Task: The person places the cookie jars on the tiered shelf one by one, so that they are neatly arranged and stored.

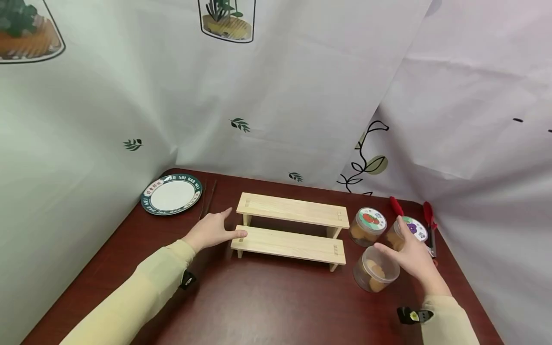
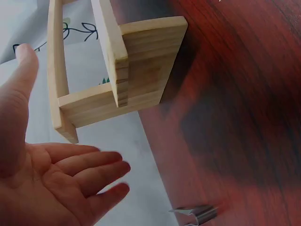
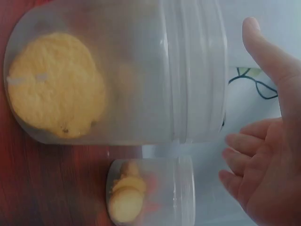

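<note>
A pale wooden two-step rack (image 1: 289,244) stands on the table. My left hand (image 1: 213,231) is beside its left end, fingers extended and thumb raised; in the left wrist view the palm (image 2: 61,183) holds nothing. On the right, a clear jar (image 1: 371,275) with round, biscuit-like pieces inside stands nearest me, its top bearing no picture label. My right hand (image 1: 411,254) hovers by its rim, thumb and fingers spread. The right wrist view shows a gap between that hand and the jar (image 3: 136,89). Behind are a tomato-labelled jar (image 1: 366,227) and a purple-labelled jar (image 1: 417,229), partly covered by the hand.
A white plate with a green patterned rim (image 1: 148,203) lies at the back left. Thin dark utensils (image 1: 209,199) lie beside it. Red-handled tools (image 1: 428,213) lie along the table's right edge. Printed white cloth (image 1: 276,96) hangs behind the table.
</note>
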The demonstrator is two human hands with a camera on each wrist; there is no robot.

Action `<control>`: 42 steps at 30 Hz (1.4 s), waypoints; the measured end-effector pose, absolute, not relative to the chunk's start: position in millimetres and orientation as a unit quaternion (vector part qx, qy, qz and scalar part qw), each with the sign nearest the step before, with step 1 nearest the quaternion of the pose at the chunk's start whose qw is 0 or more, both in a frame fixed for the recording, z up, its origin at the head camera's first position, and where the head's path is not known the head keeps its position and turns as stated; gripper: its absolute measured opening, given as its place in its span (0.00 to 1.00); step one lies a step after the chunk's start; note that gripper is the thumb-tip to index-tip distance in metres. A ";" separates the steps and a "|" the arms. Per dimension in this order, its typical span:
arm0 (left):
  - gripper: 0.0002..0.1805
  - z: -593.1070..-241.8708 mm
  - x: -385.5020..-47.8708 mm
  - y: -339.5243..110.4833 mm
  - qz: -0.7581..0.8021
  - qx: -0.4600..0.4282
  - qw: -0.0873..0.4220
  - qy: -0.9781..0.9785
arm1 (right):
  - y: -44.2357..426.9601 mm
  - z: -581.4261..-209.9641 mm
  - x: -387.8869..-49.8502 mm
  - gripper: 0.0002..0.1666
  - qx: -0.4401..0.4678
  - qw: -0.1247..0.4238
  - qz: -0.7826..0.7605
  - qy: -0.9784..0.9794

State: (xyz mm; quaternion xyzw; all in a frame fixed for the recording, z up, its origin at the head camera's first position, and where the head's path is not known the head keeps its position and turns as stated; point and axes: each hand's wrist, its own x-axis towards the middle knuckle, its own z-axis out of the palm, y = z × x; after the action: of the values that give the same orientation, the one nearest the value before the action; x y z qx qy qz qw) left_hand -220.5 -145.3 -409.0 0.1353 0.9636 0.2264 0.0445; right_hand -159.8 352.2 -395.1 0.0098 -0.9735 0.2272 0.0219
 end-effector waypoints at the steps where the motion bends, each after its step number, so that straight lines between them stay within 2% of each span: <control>1: 0.56 -409.4 -221.1 -145.5 0.233 0.138 0.049 0.961 | 352.8 -394.8 -161.7 0.66 0.009 0.020 0.229 -0.973; 14: 0.42 -422.6 -229.1 -144.8 0.254 0.161 0.091 0.949 | 363.0 -397.8 -183.9 0.63 0.018 0.009 0.238 -0.971; 25: 0.30 -433.1 -228.4 -143.6 0.252 0.174 0.101 0.947 | 366.4 -404.9 -198.0 0.60 0.046 0.028 0.261 -0.964; 33: 0.29 -434.2 -230.2 -139.8 0.269 0.168 0.107 0.942 | 371.1 -413.6 -206.9 0.59 0.048 0.011 0.280 -0.959; 42: 0.36 -431.8 -226.9 -134.5 0.258 0.146 0.120 0.948 | 372.1 -422.8 -210.6 0.57 0.048 -0.010 0.319 -0.947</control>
State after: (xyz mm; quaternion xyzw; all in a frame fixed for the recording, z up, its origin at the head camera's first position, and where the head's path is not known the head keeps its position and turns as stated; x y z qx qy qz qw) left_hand -226.9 -134.5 -431.8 0.1458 0.9475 0.2580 0.1200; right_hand -210.6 372.1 -422.8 0.0475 -0.9467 0.3186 -0.0099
